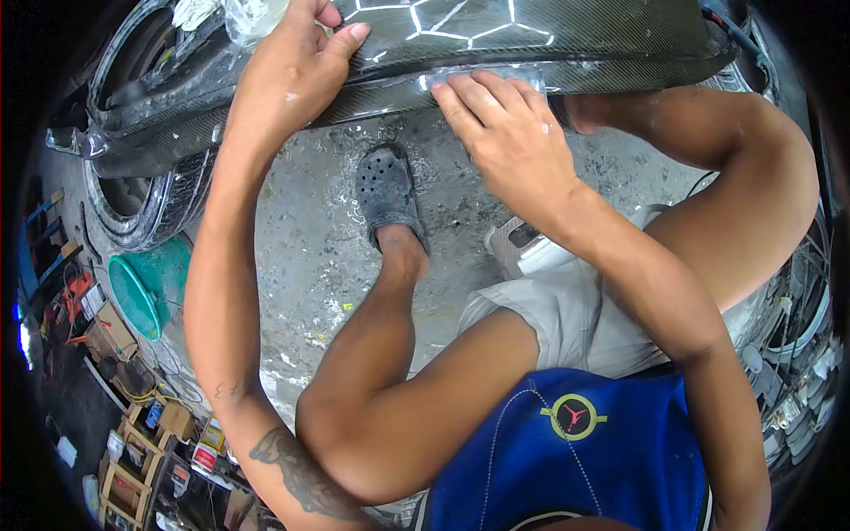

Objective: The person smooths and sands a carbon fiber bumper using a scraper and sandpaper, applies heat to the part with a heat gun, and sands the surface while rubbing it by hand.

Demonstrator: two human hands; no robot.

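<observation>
A long, glossy carbon-fibre panel (620,35) lies across the top of the head view, with bright light reflections on it. My left hand (301,71) is at the panel's left part, thumb stretched out to the right and the other fingers partly bent at the frame's top edge; nothing shows between them. Lying flat on the panel's near edge, my right hand (505,133) has its fingers stretched out on a strip of clear film (522,75). A clear plastic piece (252,18) sits beyond my left wrist.
Tyres (181,199) stand under the panel's left side. A green basin (137,296) is on the floor at left, above wooden crates (128,482), cans and tools. My foot in a dark clog (388,190) rests on the stained floor. Assorted parts (797,389) lie at right.
</observation>
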